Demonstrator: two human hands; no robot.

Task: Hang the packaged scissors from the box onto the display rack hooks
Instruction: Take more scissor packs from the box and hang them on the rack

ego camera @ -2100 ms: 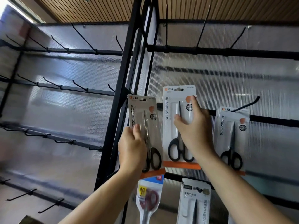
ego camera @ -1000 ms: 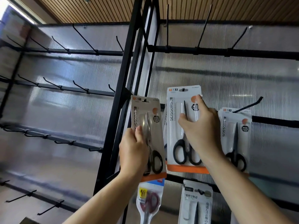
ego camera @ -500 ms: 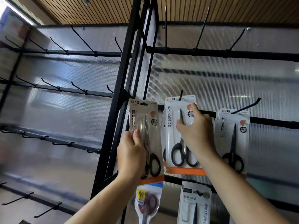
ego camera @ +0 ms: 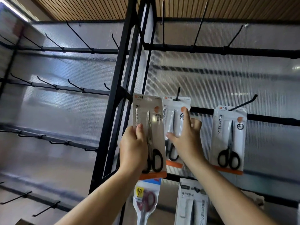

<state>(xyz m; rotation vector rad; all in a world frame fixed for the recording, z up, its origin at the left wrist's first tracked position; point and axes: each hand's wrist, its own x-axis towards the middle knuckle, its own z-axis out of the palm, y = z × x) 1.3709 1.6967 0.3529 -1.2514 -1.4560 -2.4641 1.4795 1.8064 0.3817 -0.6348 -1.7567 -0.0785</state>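
Head view. Your left grip point(ego camera: 133, 148) holds a packaged scissors point(ego camera: 151, 127) by its side edge, upright, hang hole uppermost, just beside the rack post point(ego camera: 116, 114): judged ready for a free hook. Your right grip point(ego camera: 186, 140) is spread wide, fingers flat on the hung pack point(ego camera: 176, 105), steadying it on its hook point(ego camera: 178, 92).

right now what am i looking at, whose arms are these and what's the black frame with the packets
There is no machine: these are a person's two bare arms, filmed by one camera worn on their head. They face a black display rack. The left hand grips a scissors pack, not yet hung. The right hand, fingers straight, touches a second pack that hangs on a hook. A third pack hangs further right; a red-handled pair and a white pack show below.
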